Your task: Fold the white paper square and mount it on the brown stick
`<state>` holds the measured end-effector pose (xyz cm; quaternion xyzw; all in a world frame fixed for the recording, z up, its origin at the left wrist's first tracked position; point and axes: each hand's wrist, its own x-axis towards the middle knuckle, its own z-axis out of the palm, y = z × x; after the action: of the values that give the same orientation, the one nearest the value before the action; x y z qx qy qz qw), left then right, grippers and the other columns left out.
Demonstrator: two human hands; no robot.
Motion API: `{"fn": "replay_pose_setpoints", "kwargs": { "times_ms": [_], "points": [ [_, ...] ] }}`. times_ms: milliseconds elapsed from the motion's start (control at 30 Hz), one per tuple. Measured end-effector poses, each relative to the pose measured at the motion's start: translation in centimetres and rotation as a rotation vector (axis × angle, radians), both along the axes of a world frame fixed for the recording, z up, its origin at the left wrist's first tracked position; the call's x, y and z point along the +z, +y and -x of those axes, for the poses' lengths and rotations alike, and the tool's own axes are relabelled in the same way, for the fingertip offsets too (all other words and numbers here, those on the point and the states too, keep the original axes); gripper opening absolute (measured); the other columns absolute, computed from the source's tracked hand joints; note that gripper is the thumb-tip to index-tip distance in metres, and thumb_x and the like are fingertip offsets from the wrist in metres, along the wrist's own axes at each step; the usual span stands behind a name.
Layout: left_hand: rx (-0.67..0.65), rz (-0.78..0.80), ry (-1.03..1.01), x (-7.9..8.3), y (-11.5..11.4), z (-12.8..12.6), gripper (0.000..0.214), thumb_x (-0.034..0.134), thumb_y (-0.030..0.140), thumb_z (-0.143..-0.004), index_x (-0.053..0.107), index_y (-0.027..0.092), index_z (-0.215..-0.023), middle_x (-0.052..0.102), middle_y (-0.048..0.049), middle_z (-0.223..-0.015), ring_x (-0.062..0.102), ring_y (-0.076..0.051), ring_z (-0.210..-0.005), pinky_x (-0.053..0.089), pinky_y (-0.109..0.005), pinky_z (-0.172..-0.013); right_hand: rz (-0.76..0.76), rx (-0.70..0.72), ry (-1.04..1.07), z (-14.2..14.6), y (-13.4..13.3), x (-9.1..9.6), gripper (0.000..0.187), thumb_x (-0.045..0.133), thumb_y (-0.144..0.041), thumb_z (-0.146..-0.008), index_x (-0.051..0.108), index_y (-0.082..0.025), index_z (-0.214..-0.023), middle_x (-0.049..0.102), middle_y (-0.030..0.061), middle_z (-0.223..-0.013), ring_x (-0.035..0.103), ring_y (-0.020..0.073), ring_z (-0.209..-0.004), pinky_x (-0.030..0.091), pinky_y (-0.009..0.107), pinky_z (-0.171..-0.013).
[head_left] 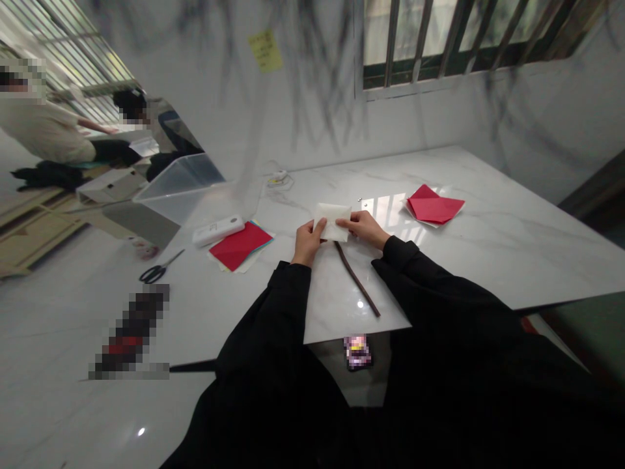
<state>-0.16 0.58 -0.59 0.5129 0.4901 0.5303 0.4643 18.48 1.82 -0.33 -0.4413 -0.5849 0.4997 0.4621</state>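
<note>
A small white sheet of paper [333,220] lies on the white marble table [488,241] in front of me. My left hand [307,241] pinches its left edge with thumb on top. My right hand [364,228] presses its right edge, fingers closed on the paper. A thin dark strip [356,279] lies on the table just below the paper, running toward me between my black sleeves.
A stack of red and coloured paper [241,246] lies at the left, with a white remote-like device [218,230] and black scissors [159,269] nearby. A folded red paper [434,207] rests at the right. A clear plastic bin [180,185] stands at the back left. Two people sit far left.
</note>
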Motion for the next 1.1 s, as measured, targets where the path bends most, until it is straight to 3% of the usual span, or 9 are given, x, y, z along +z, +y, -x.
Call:
{"fn": "replay_pose_setpoints", "kwargs": {
  "times_ms": [633,833,1033,1100],
  "points": [
    [-0.014,-0.001,0.019,0.2,-0.3,0.0,0.059,0.084,0.064,-0.066,0.077,0.011,-0.09,0.072,-0.007,-0.079,0.064,-0.019,-0.07,0.052,-0.028,-0.06,0.015,0.012,0.052,0.2,-0.1,0.1,0.04,0.081,-0.048,-0.076,0.076,-0.01,-0.086,0.063,0.0003,-0.061,0.043,0.0091,-0.052,0.033,0.026,-0.049],
    [-0.025,-0.023,0.033,0.3,-0.4,0.0,0.056,0.086,0.059,-0.067,0.077,0.011,-0.094,0.074,-0.008,-0.083,0.066,-0.02,-0.073,0.053,-0.029,-0.063,0.005,0.009,0.066,0.2,-0.2,0.1,0.037,0.081,-0.046,-0.076,0.076,-0.011,-0.086,0.061,0.0004,-0.061,0.049,0.0115,-0.057,0.04,0.027,-0.054],
    [0.014,-0.017,0.035,-0.1,-0.1,0.1,0.056,0.085,0.057,-0.065,0.076,0.011,-0.096,0.078,-0.0102,-0.092,0.068,-0.022,-0.079,0.055,-0.03,-0.067,-0.034,0.067,0.018,-0.4,-0.1,0.4,0.046,0.077,-0.058,-0.077,0.076,-0.014,-0.087,0.06,-0.0006,-0.063,0.049,0.0116,-0.057,0.041,0.026,-0.054],
    [0.025,-0.004,0.007,-0.2,0.0,0.1,0.056,0.085,0.057,-0.066,0.075,0.011,-0.098,0.078,-0.0113,-0.096,0.069,-0.022,-0.082,0.056,-0.031,-0.07,-0.085,0.021,-0.018,-1.5,0.5,0.2,0.045,0.073,-0.06,-0.08,0.076,-0.016,-0.088,0.065,0.0014,-0.07,0.052,0.0125,-0.06,0.043,0.026,-0.057]
  ]
}}
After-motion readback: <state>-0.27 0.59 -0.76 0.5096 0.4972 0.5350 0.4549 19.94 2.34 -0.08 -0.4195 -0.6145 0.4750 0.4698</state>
